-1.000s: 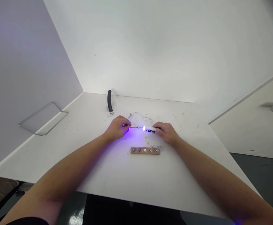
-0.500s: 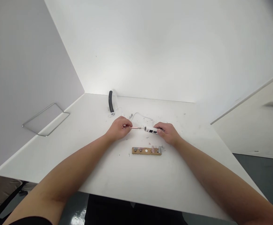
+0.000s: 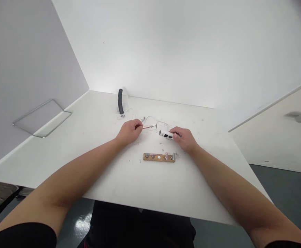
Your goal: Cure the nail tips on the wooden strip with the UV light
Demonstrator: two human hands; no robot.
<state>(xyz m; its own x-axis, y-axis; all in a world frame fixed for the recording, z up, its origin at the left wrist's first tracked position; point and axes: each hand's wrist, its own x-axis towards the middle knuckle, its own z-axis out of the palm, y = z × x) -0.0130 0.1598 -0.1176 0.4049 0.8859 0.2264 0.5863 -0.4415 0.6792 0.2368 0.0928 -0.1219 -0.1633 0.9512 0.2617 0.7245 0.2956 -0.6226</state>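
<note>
My left hand (image 3: 130, 131) is closed around a thin copper-pink stick-like tool (image 3: 147, 127). Its narrow tip points right, and a small grey piece (image 3: 156, 126) shows at that tip; whether it is attached I cannot tell. My right hand (image 3: 184, 137) grips a white tube-shaped device (image 3: 166, 134) with a dark display and a dark button, its round end facing left. A small gap separates the tool's tip from this end. Below both hands lies a brown strip (image 3: 159, 157) with round metal studs and pinkish and grey cone-shaped pieces on it.
A curved black band (image 3: 120, 102) with a clear sheet stands at the back left of the white table (image 3: 130, 182). A thin white cable (image 3: 153, 118) runs behind my hands. Small dark crumbs are scattered around. A metal wire handle (image 3: 40, 119) is at the left.
The pink tool's tip has come away from the white device's end and sits slightly farther back. Both hands keep their hold. The whole view has shifted a little.
</note>
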